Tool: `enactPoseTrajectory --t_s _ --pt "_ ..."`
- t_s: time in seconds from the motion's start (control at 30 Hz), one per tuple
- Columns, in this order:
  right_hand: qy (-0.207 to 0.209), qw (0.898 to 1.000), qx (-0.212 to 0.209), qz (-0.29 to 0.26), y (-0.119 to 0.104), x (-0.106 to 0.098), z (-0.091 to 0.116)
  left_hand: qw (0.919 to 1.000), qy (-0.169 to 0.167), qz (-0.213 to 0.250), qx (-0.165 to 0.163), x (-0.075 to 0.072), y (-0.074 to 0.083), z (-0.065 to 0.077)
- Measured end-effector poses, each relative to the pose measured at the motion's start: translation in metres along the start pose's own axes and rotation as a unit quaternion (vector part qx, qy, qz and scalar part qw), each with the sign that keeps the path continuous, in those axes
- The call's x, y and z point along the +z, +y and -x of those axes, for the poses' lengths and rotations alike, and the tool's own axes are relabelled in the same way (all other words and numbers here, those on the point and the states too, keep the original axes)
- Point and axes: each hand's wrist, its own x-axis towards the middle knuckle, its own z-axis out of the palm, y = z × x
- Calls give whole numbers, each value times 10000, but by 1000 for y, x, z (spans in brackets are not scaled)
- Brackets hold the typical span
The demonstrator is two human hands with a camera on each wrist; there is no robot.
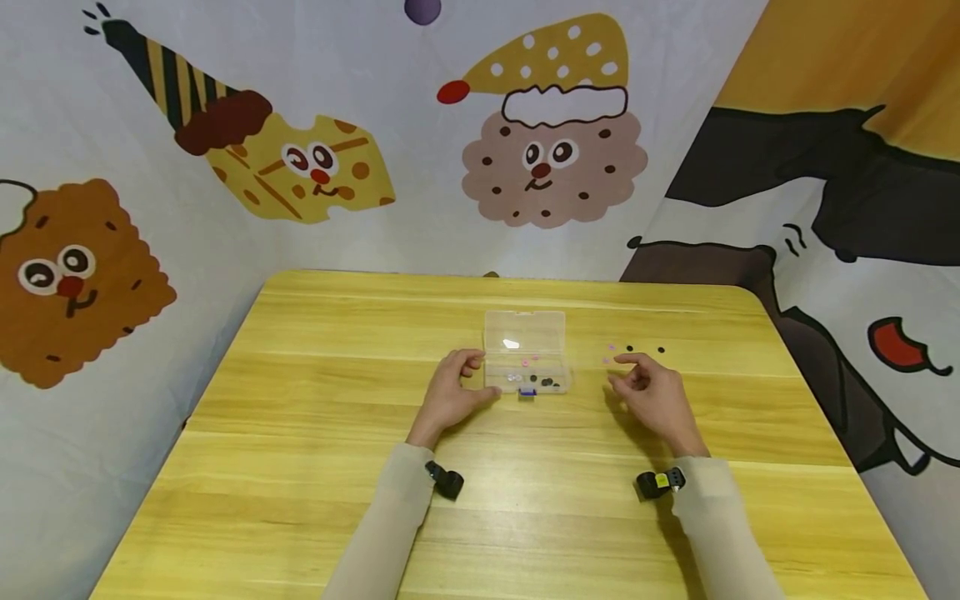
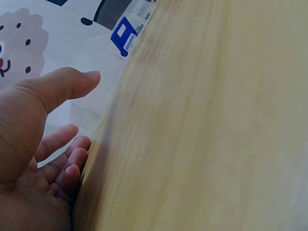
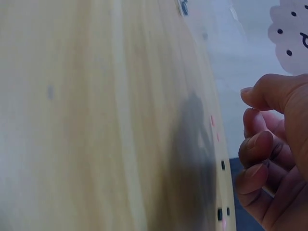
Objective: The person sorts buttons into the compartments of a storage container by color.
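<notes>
A clear plastic compartment box (image 1: 567, 379) stands on the table with its lid (image 1: 525, 330) raised at the back and a blue clasp (image 1: 527, 392) at the front. Small black pieces (image 1: 547, 382), pink pieces (image 1: 526, 363) and pale pieces lie inside. My left hand (image 1: 452, 392) is at the box's left side, fingers relaxed, thumb by the front left corner. To the right of the box, my right hand (image 1: 654, 398) hovers over the table with loosely bent fingers. A gap shows between its thumb and index finger (image 3: 252, 118), with nothing visible in it.
Just beyond the right hand, small pink pieces (image 1: 611, 347) and black pieces (image 1: 661, 350) are scattered on the wooden table (image 1: 315, 500). A printed cloth (image 1: 420, 167) hangs behind the table's back edge. Each wrist wears a small black camera (image 1: 447, 481).
</notes>
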Motion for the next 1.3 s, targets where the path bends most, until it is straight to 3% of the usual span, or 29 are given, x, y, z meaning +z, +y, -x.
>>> enactPoseTrajectory --t_s 0.8,1.07,1.3 --pt "469 9966 627 267 31 -40 15 10000 -3 21 43 0 1 1" --pt "177 9939 944 535 38 -49 21 10000 -23 23 -10 0 1 0" --pt "-150 9928 933 738 44 -51 22 10000 -27 47 -13 0 1 0"
